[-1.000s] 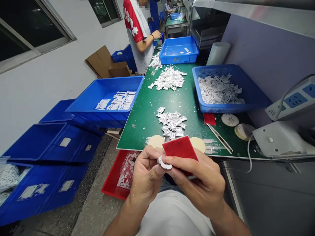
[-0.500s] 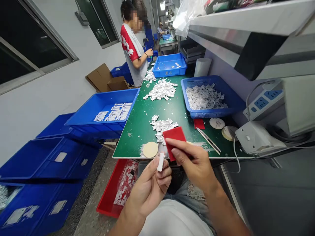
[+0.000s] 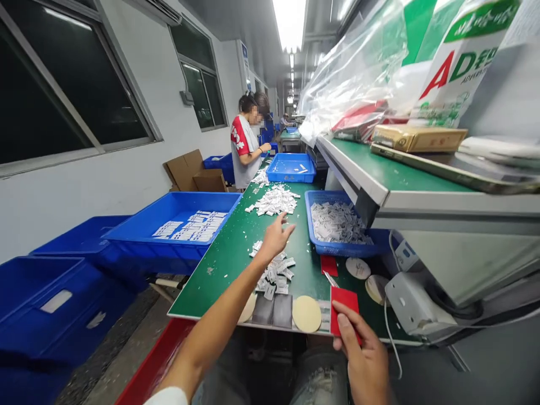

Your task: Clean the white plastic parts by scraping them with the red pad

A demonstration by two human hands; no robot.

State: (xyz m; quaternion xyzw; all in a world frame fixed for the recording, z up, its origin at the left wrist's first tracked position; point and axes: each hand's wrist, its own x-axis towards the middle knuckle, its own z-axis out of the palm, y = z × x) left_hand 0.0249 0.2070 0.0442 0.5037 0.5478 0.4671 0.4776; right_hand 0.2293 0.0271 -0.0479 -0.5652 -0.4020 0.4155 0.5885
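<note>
Nearest is the right hand (image 3: 363, 349), which pinches a red square (image 3: 345, 298) between thumb and fingers at the front edge of the bench (image 3: 219, 281). Along this edge lie a pale yellow disc (image 3: 306, 314) and two dark grey pads (image 3: 282, 310). Behind the pads is a pile of small white pieces (image 3: 276, 275). On the shelf (image 3: 413, 175) at right, a package (image 3: 453, 73) shows a red "A" and a green "D". The left arm is stretched forward across the pile; the left hand (image 3: 276, 239) has its fingers loosely spread near a farther white heap (image 3: 272, 201), but I cannot tell if they touch. The blue basket (image 3: 341, 247) contains many white pieces; the blue crate (image 3: 169, 247) at left holds white pieces in rows. Farther, a blue tray (image 3: 291, 177), with characters too small for reading, holds a few white bits. Beside it stands a co-worker (image 3: 247, 154).
</note>
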